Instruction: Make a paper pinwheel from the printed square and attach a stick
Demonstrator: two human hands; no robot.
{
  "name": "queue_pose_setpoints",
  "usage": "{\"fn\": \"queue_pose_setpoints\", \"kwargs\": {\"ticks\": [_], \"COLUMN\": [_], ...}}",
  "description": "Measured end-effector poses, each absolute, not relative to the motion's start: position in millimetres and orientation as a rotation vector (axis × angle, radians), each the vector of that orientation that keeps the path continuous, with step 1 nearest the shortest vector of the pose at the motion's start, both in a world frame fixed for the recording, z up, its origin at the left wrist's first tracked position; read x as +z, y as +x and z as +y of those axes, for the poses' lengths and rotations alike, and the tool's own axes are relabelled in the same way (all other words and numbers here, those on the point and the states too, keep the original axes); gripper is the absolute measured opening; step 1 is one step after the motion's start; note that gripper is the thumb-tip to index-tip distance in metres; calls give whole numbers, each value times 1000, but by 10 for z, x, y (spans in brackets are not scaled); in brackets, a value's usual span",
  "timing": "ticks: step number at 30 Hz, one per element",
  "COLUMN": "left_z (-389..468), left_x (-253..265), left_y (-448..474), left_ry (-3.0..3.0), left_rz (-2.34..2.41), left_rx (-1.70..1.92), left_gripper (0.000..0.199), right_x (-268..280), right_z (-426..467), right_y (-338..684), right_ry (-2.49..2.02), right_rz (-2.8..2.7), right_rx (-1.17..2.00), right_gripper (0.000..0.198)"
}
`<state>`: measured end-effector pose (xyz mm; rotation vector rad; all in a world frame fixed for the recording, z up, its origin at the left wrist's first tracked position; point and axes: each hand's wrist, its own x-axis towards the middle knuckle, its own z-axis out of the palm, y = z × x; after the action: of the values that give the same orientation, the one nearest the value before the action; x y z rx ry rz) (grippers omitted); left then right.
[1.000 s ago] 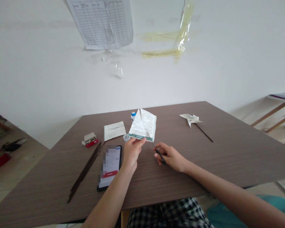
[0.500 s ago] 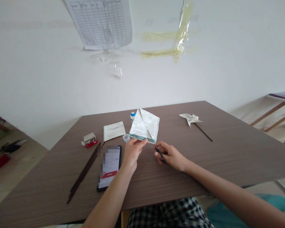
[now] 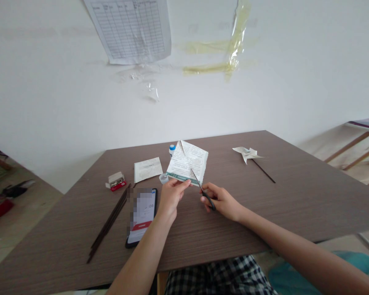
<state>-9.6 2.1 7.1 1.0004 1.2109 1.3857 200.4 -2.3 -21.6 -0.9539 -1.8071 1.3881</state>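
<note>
My left hand [image 3: 171, 198] pinches the lower edge of a square of printed paper [image 3: 189, 159], held up off the table. A green strip runs along that edge, and a slit shows near the paper's top left corner. In my right hand [image 3: 222, 201] are dark-handled scissors [image 3: 208, 199], fingers closed round the handles. Their blades lie at the paper's lower right corner, pointing in toward its middle. Behind the paper, partly hidden, stands a white bottle with a blue cap [image 3: 172, 148]. A small white cup or lid [image 3: 163, 178] sits by the paper's lower left corner.
Left on the table [image 3: 249, 233] lie another printed paper piece [image 3: 148, 169], an open red-and-white small box [image 3: 116, 181], several thin dark sticks [image 3: 109, 223] and a phone [image 3: 142, 217]. A paper pinwheel [image 3: 248, 155] on a dark stick lies right. The wall [image 3: 203, 106] rises behind.
The paper has tilted slightly and its right edge has shifted a little to the right. More of the scissor blade shows over the paper's corner. Both hands hold nearly the same place.
</note>
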Motion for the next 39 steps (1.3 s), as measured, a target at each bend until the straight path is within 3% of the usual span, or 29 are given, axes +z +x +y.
{"fn": "queue_pose_setpoints", "kwargs": {"ticks": [19,39], "left_z": [28,19], "left_x": [35,71], "left_y": [-120,-117], "left_ry": [1004,987], "left_rz": [1185,1208], "left_rx": [1380,1393], "left_gripper": [38,50], "right_x": [-245,-260], "right_z": [-11,25], "right_y": [2026,2039], "right_ry": [-999,-905], "right_rz": [-1800,-1802], "right_rx": [1352,1406], "right_gripper": [48,55]}}
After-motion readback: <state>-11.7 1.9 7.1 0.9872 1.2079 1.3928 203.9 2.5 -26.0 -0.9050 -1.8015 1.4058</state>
